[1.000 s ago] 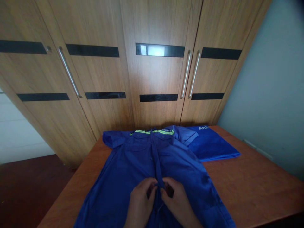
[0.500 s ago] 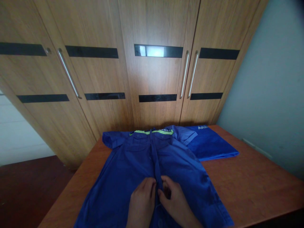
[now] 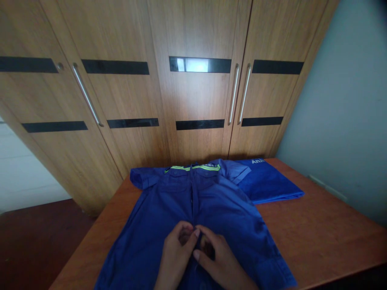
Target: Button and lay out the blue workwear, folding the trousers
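Note:
A blue short-sleeved work shirt [image 3: 172,205] with yellow-green reflective trim lies spread face up, its collar end away from me. My left hand [image 3: 179,247] pinches the front placket low on the shirt, thumb and fingertips together. Right beside it, my right hand [image 3: 211,249] grips the same placket edge from the other side, fingers curled. The fingertips of both hands nearly touch. Any button between them is hidden by my fingers. Above the hands the placket strip [image 3: 195,197] runs up toward the chest pockets.
A folded bright blue garment [image 3: 269,183] with white lettering lies at the right, partly under the shirt's sleeve. All of it rests on a reddish-brown wooden table [image 3: 317,229]. Behind stands a wooden wardrobe [image 3: 196,96] with metal handles; a pale wall [image 3: 341,133] is at the right.
My left hand has turned, its thumb now showing against the placket. Both hands have shifted slightly left, and the placket strip lies flatter. The folded garment has stayed put.

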